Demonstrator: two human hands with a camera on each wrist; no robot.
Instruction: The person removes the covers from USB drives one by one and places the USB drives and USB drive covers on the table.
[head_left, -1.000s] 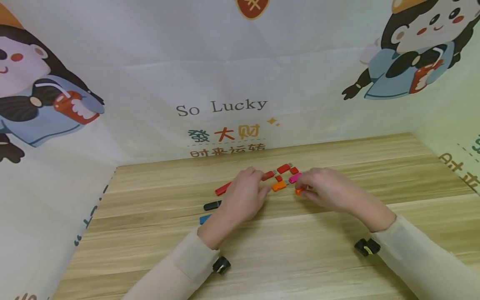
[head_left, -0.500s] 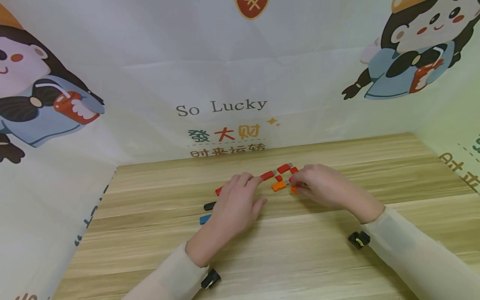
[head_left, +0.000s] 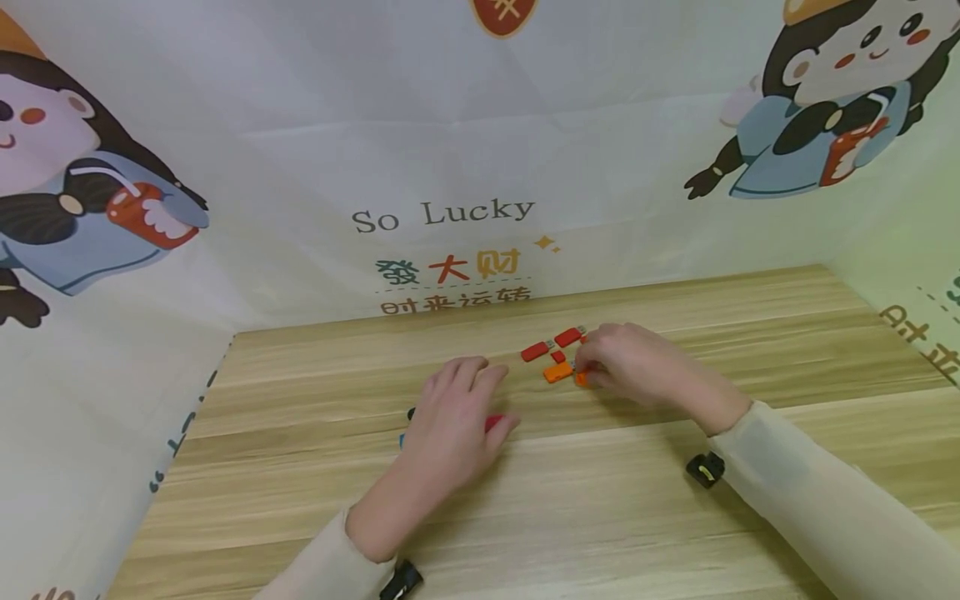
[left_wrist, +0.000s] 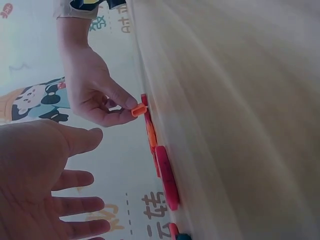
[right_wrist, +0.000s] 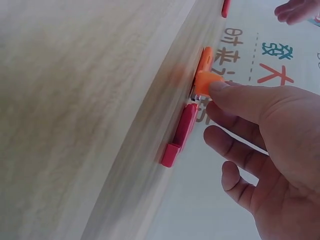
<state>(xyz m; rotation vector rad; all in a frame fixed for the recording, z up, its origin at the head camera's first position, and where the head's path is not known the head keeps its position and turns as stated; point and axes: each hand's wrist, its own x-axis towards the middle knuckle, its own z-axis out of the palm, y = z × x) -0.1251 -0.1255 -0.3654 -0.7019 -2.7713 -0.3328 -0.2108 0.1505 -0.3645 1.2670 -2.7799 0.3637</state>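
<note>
Thumb and index finger of my right hand (head_left: 630, 362) pinch an orange USB cap (right_wrist: 207, 83). The cap sits right at the metal-plug end of an orange USB stick (head_left: 557, 372) on the table; whether it touches the plug I cannot tell. A pinkish-red stick (right_wrist: 185, 125) and a cap (right_wrist: 170, 154) lie just beside it. My left hand (head_left: 450, 425) hovers with fingers spread, holding nothing. A red stick (head_left: 492, 423) shows between its thumb and forefinger, and the hand hides most of what lies below.
Two red USB sticks, one nearer (head_left: 536, 351) and one farther (head_left: 567, 337), lie uncapped behind the orange one, with a small red cap (head_left: 558, 357) between. A black end (head_left: 411, 413) and a blue edge (head_left: 402, 440) peek out left of my left hand. A printed backdrop (head_left: 450, 150) borders the wooden table (head_left: 600, 508).
My left hand has drawn back to the left and nearer to me, away from the red sticks. The right hand has moved left, carrying the orange cap to the orange USB stick.
</note>
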